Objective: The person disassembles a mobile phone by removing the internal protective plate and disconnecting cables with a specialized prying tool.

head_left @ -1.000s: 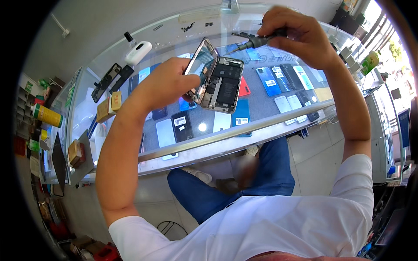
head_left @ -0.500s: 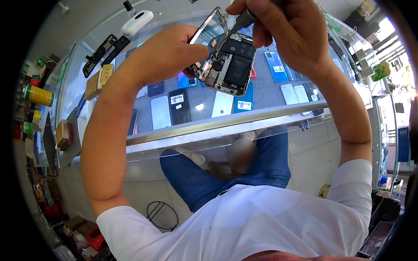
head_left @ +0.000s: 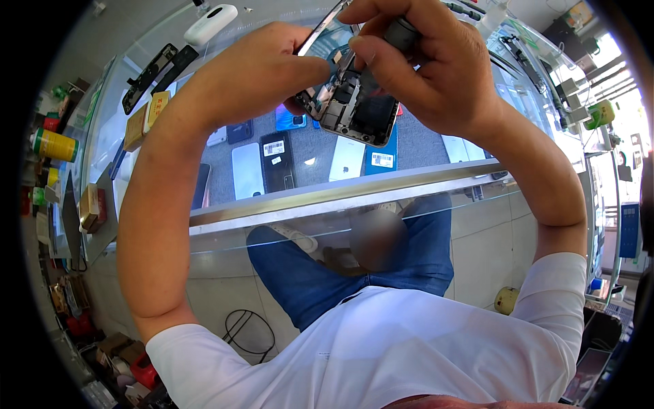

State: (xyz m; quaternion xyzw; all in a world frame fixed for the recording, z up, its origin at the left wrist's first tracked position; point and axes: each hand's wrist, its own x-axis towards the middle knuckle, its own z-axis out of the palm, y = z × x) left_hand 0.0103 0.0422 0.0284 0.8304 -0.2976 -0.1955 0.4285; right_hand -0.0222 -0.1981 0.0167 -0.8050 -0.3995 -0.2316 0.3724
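An opened smartphone (head_left: 346,121) is held up above the glass counter, its battery and inner parts bare. Its screen panel (head_left: 317,33) is tilted up along the left side. My left hand (head_left: 276,71) is closed round that panel, with the thumb on its inner face. Over the upper right of the phone, my right hand (head_left: 436,75) is closed on a screwdriver with a thick dark grey handle (head_left: 400,33). Its tip is hidden behind my fingers. The hand also covers much of the phone's upper part.
Under the glass counter lie several phones, among them a white phone (head_left: 347,158) and a black phone (head_left: 278,163). On the left stand small yellow boxes (head_left: 158,108), black phone parts (head_left: 146,78) and a white oval device (head_left: 210,24). The counter's metal edge (head_left: 340,199) runs before me.
My right hand has come down and left over the phone, and the screwdriver has turned so its handle end shows. My left hand still holds the phone, in nearly the same place.
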